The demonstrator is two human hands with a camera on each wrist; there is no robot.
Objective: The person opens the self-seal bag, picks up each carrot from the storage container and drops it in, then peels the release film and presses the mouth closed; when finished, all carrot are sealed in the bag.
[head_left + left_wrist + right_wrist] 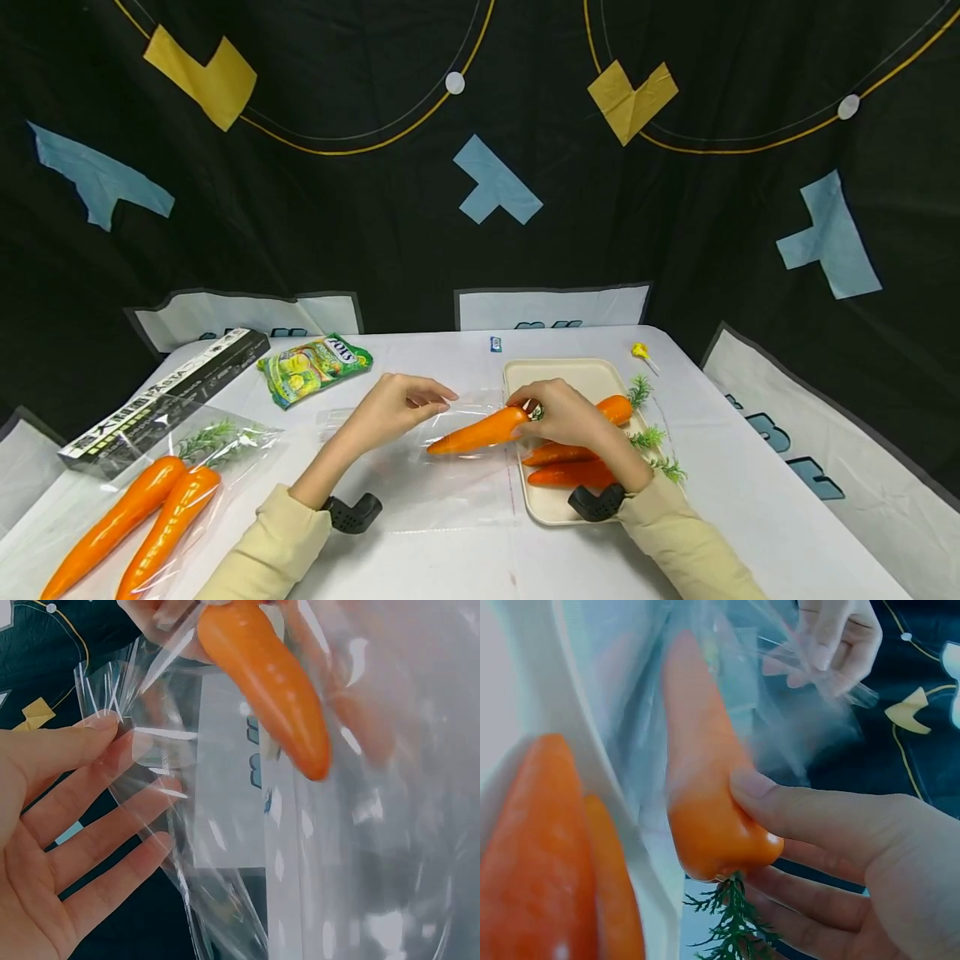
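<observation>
My right hand [566, 412] grips an orange carrot [478, 431] by its thick end, the thumb along its side. Green fronds [735, 919] stick out below that end in the right wrist view. The tapered tip points left, inside the mouth of a clear plastic bag [442, 504]. With thumb and forefinger, my left hand [392, 410] pinches the bag's edge, its other fingers spread behind the film. Under my right forearm, a cream tray [558, 375] bears several more carrots [573, 474] with green tops.
At the left, two carrots [168, 517] lie in another clear bag. Behind them are a long black-and-white box [168, 396] and a green snack packet [315, 367]. A small blue packet [496, 344] and a yellow lollipop [641, 353] lie near the back edge.
</observation>
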